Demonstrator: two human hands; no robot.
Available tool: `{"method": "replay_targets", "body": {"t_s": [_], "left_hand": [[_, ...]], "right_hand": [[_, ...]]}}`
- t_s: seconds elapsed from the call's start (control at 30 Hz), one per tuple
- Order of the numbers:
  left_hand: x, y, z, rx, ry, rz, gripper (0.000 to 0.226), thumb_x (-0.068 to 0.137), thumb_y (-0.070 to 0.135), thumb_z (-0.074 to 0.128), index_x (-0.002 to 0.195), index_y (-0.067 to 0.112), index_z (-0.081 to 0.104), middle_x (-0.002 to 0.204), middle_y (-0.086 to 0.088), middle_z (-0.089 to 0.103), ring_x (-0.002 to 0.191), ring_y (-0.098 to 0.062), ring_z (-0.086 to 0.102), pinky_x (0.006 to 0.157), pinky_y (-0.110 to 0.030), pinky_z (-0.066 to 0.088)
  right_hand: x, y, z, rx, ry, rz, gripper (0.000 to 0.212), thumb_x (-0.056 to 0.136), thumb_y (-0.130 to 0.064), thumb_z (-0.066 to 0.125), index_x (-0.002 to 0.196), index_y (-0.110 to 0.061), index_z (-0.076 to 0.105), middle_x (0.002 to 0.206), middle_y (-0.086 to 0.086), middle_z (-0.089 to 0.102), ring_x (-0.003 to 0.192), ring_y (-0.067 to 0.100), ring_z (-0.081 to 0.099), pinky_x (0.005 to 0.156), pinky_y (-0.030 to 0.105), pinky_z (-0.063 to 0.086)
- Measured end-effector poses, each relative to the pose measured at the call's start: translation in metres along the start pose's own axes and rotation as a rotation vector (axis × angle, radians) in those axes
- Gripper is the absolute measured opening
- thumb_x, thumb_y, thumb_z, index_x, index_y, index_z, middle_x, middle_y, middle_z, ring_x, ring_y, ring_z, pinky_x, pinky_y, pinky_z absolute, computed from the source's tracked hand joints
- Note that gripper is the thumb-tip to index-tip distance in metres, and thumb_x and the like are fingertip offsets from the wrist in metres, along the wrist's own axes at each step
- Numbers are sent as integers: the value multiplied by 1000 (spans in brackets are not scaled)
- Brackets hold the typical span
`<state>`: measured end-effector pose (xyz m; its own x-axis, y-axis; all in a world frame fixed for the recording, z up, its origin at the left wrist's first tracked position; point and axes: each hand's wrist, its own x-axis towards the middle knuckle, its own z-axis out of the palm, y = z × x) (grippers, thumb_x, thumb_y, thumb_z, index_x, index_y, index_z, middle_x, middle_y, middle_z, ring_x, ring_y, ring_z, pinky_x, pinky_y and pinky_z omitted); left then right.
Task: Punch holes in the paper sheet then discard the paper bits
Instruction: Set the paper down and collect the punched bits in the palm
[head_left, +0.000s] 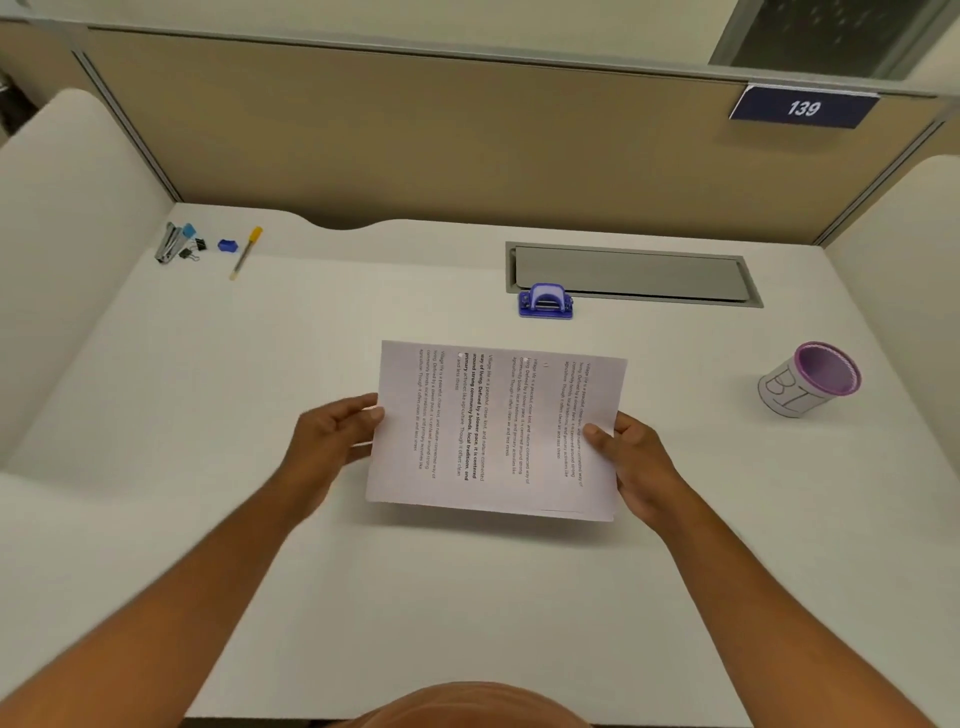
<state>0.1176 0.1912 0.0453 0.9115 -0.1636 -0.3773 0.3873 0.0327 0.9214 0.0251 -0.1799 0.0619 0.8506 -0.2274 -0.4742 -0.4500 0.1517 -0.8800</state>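
Both hands, left (332, 434) and right (631, 457), pinch the white printed paper sheet (493, 431) by its side edges, keeping it flat to feed the blue hole punch (545, 301) just beyond

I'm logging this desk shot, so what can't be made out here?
All from the head view:
- White printed paper sheet: text too small to read; fingers beneath it hidden.
- Purple-rimmed cup: contents hidden by its wall.
- Blue hole punch: chip tray unseen.
- Left hand, right hand: forearms cut off by the frame.
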Motion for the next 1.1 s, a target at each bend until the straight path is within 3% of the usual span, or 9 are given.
{"method": "replay_targets", "body": {"t_s": [0.27, 0.47, 0.6, 0.7, 0.8, 0.83, 0.9, 1.0, 1.1], "left_hand": [[23, 39, -14, 376, 15, 280, 12, 94, 14, 83, 105, 19, 84, 100, 6, 85, 91, -14, 80, 76, -27, 67], [16, 33, -13, 500, 116, 416, 13, 92, 18, 84, 103, 25, 84, 91, 26, 80, 83, -1, 76, 83, -26, 62], [7, 30, -10, 482, 124, 463, 17, 95, 21, 83, 102, 36, 82, 95, 29, 80, 83, -3, 77, 83, -21, 61], [4, 29, -9, 523, 132, 485, 13, 95, 19, 82, 108, 23, 85, 93, 30, 79, 82, -2, 77, 83, -21, 61], [1, 33, -7, 582, 162, 500, 14, 94, 15, 83, 108, 18, 85, 95, 26, 79, 89, -1, 78, 86, -22, 61], [0, 35, -7, 595, 162, 506, 14, 93, 14, 83, 106, 20, 85, 92, 29, 78, 89, 0, 78, 85, -20, 60], [-1, 38, -7, 598, 154, 519, 12, 93, 15, 83, 103, 21, 85, 90, 33, 78, 89, 2, 78, 82, -15, 58], [-2, 41, -7, 603, 162, 532, 13, 94, 20, 83, 107, 17, 85, 98, 14, 82, 91, -6, 79, 86, -22, 60], [-2, 42, -7, 608, 168, 543, 14, 94, 16, 82, 108, 14, 85, 102, 5, 83, 93, -12, 80, 89, -29, 60]], "right_hand": [[-9, -21, 10, -108, 72, -191, 25, 103, -16, 63, 125, -27, 71, 120, -3, 78, 110, 19, 74, 92, 39, 60], [-21, -22, 12, -270, 221, -333, 31, 94, -11, 75, 96, -42, 76, 97, -26, 78, 94, -3, 74, 77, 6, 54], [-24, -21, 13, -355, 293, -406, 33, 90, -17, 80, 95, -49, 74, 94, -33, 75, 89, 10, 74, 81, 23, 58], [-25, -21, 12, -393, 327, -443, 24, 90, -19, 80, 97, -41, 77, 91, -35, 73, 93, 27, 71, 86, 43, 59], [-24, -23, 9, -390, 366, -425, 19, 88, -18, 82, 107, -17, 81, 97, -7, 80, 89, 40, 70, 87, 53, 58], [-23, -23, 8, -390, 375, -425, 19, 87, -17, 82, 107, -15, 81, 98, 0, 80, 89, 42, 70, 88, 55, 58], [-25, -24, 8, -380, 365, -435, 17, 88, -14, 81, 103, -20, 81, 96, -6, 81, 92, 38, 72, 92, 54, 58], [-27, -28, 9, -369, 343, -438, 19, 88, -12, 80, 99, -27, 80, 92, -27, 78, 97, 22, 75, 96, 48, 59], [-25, -29, 8, -372, 353, -426, 18, 88, -16, 82, 98, -31, 79, 93, -23, 78, 89, 31, 74, 92, 51, 59]]}}
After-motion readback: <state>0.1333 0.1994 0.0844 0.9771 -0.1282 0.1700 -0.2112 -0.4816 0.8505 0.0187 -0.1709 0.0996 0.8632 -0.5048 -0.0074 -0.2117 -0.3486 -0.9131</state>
